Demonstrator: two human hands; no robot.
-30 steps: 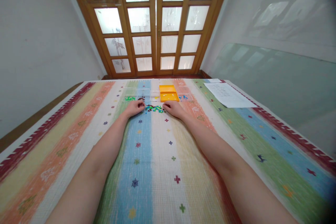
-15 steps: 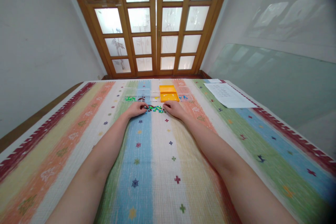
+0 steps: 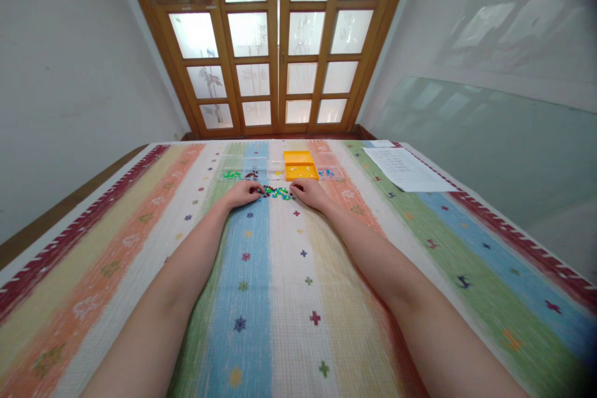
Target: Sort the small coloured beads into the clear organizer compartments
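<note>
A loose pile of small green, blue and dark red pieces (image 3: 278, 193) lies on the striped cloth between my hands. At its left edge is my left hand (image 3: 243, 193), its thumb and fingertips drawn together in a pinch at the pieces. My right hand (image 3: 305, 191) rests at the right edge, fingers curled closed and pointing inward. Whatever either hand pinches is too small to make out. Just behind the pile stands an open yellow box (image 3: 301, 172) holding a few white pieces.
Left of the yellow box, a clear plastic box holds green pieces (image 3: 231, 175) and dark red pieces (image 3: 252, 175). Blue pieces (image 3: 327, 172) lie in a clear box on the right. A printed sheet (image 3: 405, 169) lies on the tablecloth (image 3: 293, 298) at the far right.
</note>
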